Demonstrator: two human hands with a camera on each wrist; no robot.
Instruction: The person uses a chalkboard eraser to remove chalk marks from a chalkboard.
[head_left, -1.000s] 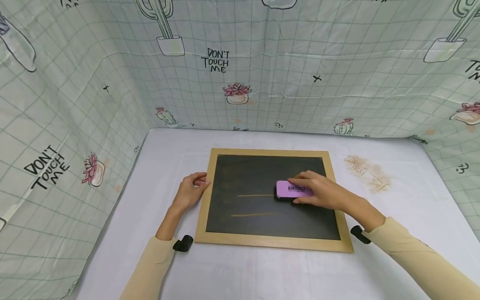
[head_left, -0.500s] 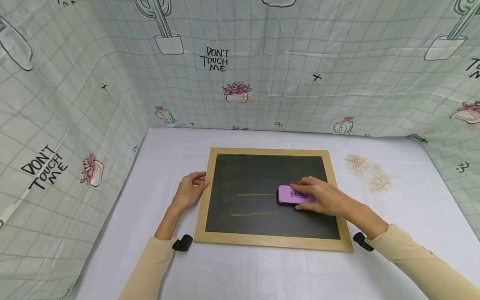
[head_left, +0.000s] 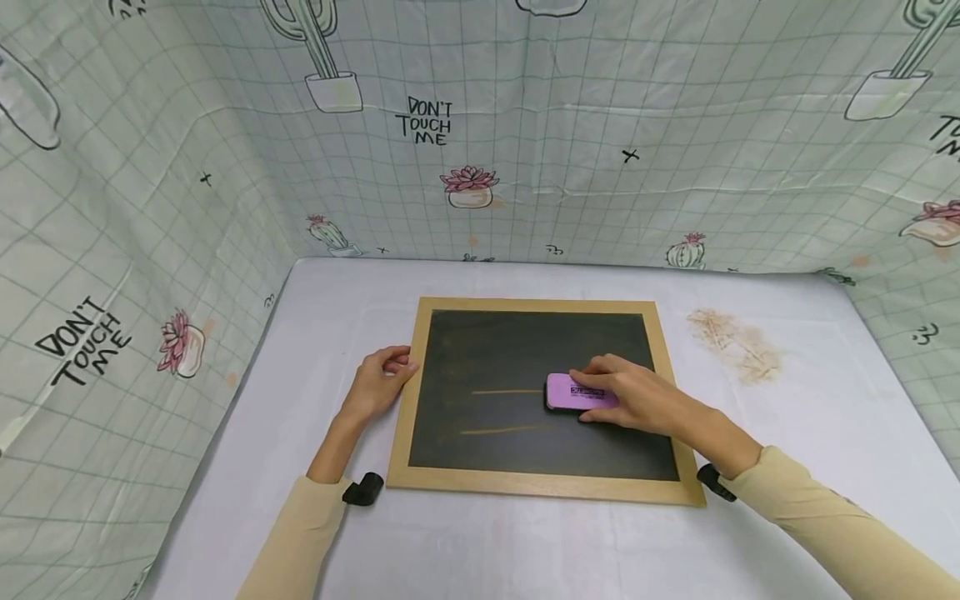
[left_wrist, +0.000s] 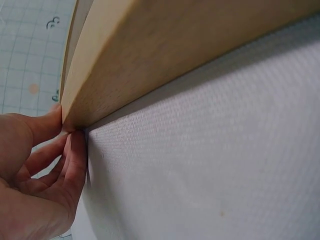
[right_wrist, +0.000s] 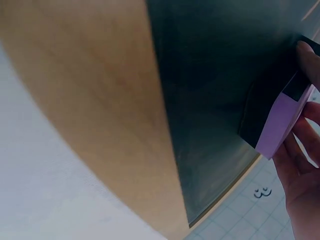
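Note:
A chalkboard in a light wooden frame lies on the white table. Two yellowish chalk lines run across its dark surface, one above the other. My right hand grips a purple block eraser by its long sides, thumb on the near side. The eraser's black underside is against the board, at the right end of the upper line, and hides what is beneath it. At the board's left edge my left hand pinches the wooden frame, thumb on top and fingers at its lower edge.
A brownish smudge marks the white cloth to the right of the board. Grid-patterned curtains with cactus drawings stand around the back and sides.
My right hand has moved the eraser a little toward me, then slightly left. My left hand stays at the frame, and both chalk lines look much the same.

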